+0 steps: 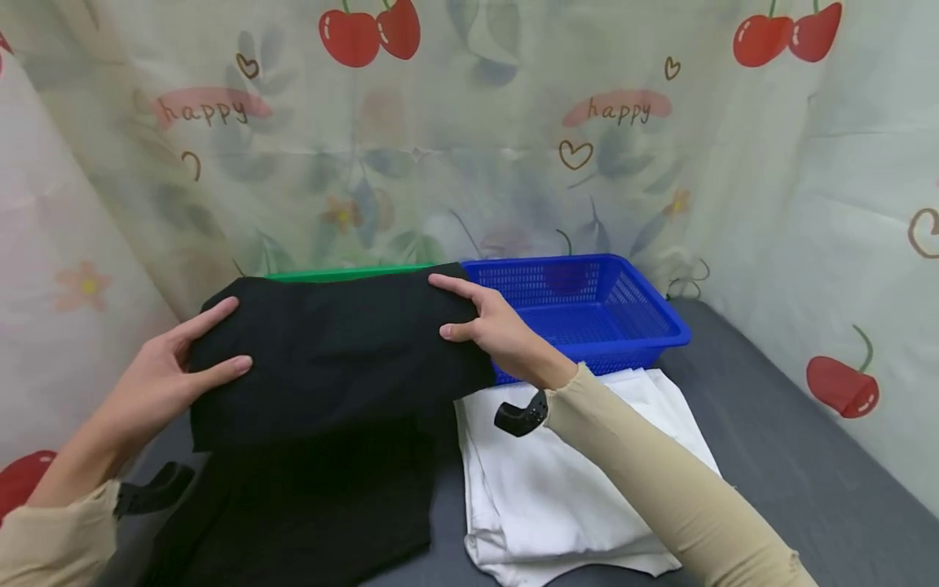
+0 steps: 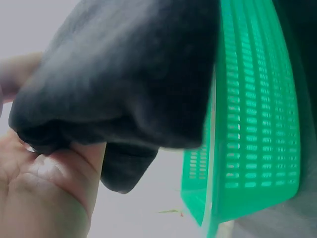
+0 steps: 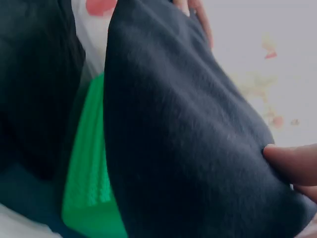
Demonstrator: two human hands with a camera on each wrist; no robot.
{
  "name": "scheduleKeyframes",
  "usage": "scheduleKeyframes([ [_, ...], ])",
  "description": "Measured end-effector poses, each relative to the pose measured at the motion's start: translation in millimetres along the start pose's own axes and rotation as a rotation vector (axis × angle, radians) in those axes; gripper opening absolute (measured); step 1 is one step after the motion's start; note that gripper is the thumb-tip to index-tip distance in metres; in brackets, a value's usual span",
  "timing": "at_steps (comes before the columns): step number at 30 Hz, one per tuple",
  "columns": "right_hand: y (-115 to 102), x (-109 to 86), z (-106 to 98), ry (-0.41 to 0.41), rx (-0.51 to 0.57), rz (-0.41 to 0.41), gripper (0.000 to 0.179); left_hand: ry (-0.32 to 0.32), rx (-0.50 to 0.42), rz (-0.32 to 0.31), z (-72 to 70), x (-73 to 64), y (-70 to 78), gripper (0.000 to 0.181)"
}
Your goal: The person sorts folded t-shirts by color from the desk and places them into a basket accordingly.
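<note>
A folded black cloth [image 1: 337,350] is held up between both hands in the head view. My left hand [image 1: 150,375] grips its left end, thumb on the near face. At the opposite end, my right hand [image 1: 499,326] pinches the cloth, thumb and forefinger showing on the near face. Behind and below the held cloth stands a green basket [image 2: 257,124], mostly hidden from the head camera but plain in the left wrist view. More black cloth [image 1: 315,505] lies on the table under the raised piece.
A blue basket [image 1: 579,318] stands at the back, right of the green one. In front of it lies folded white cloth [image 1: 565,489], partly under my right forearm. A printed curtain [image 1: 469,122] hangs behind the grey table [image 1: 792,456] and along both sides.
</note>
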State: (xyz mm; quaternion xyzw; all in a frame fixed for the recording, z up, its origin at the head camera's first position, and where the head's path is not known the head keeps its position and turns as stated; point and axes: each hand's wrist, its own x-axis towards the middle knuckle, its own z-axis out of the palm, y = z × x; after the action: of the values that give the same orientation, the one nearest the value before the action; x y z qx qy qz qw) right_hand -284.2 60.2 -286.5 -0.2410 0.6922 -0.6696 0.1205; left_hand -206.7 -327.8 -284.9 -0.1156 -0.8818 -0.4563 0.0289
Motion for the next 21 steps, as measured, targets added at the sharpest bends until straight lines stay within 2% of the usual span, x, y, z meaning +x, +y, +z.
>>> scheduleKeyframes([
  [5,-2,29.5,-11,0.023,-0.014,0.044,0.071,-0.023,0.067,0.001,-8.1,33.7,0.9,0.084],
  [11,4,56.9,-17,0.125,-0.019,0.082,0.08,-0.065,0.087,-0.055,-14.7,69.9,-1.3,0.093],
  [17,20,79.9,-8,0.205,-0.004,0.114,0.082,-0.066,0.135,-0.076,-22.0,99.2,-12.3,0.091],
  [21,29,92.0,0,0.201,-0.045,0.155,0.084,-0.067,0.188,-0.111,-25.0,111.0,-23.6,0.09],
])
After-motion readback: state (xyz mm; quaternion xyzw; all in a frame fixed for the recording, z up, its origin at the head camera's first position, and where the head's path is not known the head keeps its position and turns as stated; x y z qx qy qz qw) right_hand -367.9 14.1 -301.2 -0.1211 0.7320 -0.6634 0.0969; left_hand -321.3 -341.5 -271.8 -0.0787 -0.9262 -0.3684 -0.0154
